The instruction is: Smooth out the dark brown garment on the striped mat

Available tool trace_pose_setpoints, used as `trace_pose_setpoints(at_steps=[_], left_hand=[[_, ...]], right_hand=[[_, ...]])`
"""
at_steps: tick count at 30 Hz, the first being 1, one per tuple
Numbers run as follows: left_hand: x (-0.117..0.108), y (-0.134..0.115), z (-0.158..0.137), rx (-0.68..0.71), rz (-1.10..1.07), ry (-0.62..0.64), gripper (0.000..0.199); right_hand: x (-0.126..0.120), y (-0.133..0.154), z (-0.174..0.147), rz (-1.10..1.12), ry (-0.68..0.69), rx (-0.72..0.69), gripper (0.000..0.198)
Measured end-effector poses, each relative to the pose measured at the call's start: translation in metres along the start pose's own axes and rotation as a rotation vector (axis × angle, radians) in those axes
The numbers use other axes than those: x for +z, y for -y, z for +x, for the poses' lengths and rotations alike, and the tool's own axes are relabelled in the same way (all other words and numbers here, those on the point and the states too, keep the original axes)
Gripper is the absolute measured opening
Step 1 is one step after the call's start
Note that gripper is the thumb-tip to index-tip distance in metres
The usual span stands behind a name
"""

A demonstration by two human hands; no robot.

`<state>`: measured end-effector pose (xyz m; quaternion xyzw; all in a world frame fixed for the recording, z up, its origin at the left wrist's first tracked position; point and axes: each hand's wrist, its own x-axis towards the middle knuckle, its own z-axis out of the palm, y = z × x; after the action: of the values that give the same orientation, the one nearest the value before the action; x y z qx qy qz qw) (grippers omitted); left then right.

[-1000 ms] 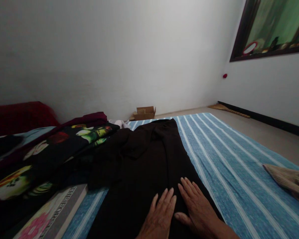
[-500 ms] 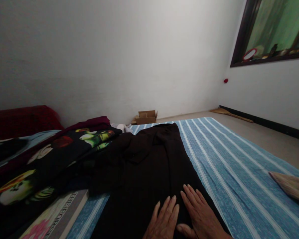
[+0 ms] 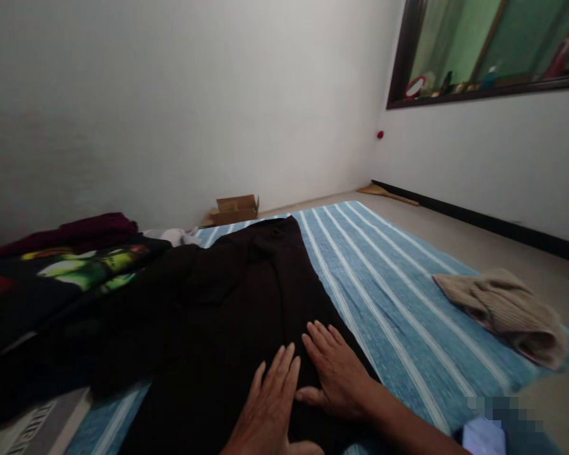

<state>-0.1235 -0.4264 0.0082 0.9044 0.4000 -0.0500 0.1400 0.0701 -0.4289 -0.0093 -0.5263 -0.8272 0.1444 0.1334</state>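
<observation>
At the far left, a black cloth with a green-and-white print [image 3: 90, 268] is lying in front of a maroon cloth [image 3: 95, 224]; a thick book [image 3: 42, 423] is resting below, cut off by the picture's edge. A white cloth [image 3: 173, 237] is sitting behind. In the middle, a dark garment [image 3: 237, 322] is stretching away from me across a blue-and-white striped sheet [image 3: 384, 284], its left side merging so darkly with the printed cloth that I cannot tell where one is ending. My left hand [image 3: 270, 398] is resting palm down on the garment's near part, fingers extended; my right hand [image 3: 336, 373] is lying just beside it, nearer the garment's right edge, equally flat. Neither is gripping anything. To the right, a brown ribbed cloth [image 3: 502, 309] is lying crumpled, well apart from my hands.

For smoothing, I am judging it best to be keeping both palms level, pressing evenly and working outward from the center seam, without dragging the sheet along.

Counting left to right, I am finding one printed cloth, one maroon cloth, one book, one white cloth, one dark garment, two hands, one striped sheet and one brown cloth.
</observation>
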Motion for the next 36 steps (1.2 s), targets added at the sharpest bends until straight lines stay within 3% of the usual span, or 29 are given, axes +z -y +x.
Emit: trace_pose_setpoints(at_steps=[3,7,14,22,27,32,36], left_hand=[[0.005,0.004,0.004,-0.001,0.022,-0.005,0.103],[0.017,0.016,0.007,0.080,0.066,-0.118,0.102],[0.030,0.028,0.010,0.174,0.156,-0.296,0.103],[0.025,0.030,0.013,0.163,0.173,-0.227,0.104],[0.003,0.031,0.018,0.181,0.100,-0.179,0.101],[-0.014,0.016,0.042,0.172,0.013,-0.307,0.077],[-0.006,0.004,0.065,0.107,-0.009,-0.284,0.061]], right_hand=[[-0.014,0.004,0.000,0.045,-0.002,0.023,0.085],[-0.024,0.013,-0.006,0.057,-0.045,0.058,0.086],[-0.015,0.022,-0.018,0.096,-0.045,0.124,0.083],[-0.014,0.020,-0.017,0.108,-0.089,0.125,0.091],[-0.014,0.020,-0.017,0.101,-0.102,0.123,0.089],[-0.012,0.019,-0.017,0.059,-0.103,0.113,0.082],[-0.012,0.019,-0.017,0.077,-0.140,0.115,0.088]])
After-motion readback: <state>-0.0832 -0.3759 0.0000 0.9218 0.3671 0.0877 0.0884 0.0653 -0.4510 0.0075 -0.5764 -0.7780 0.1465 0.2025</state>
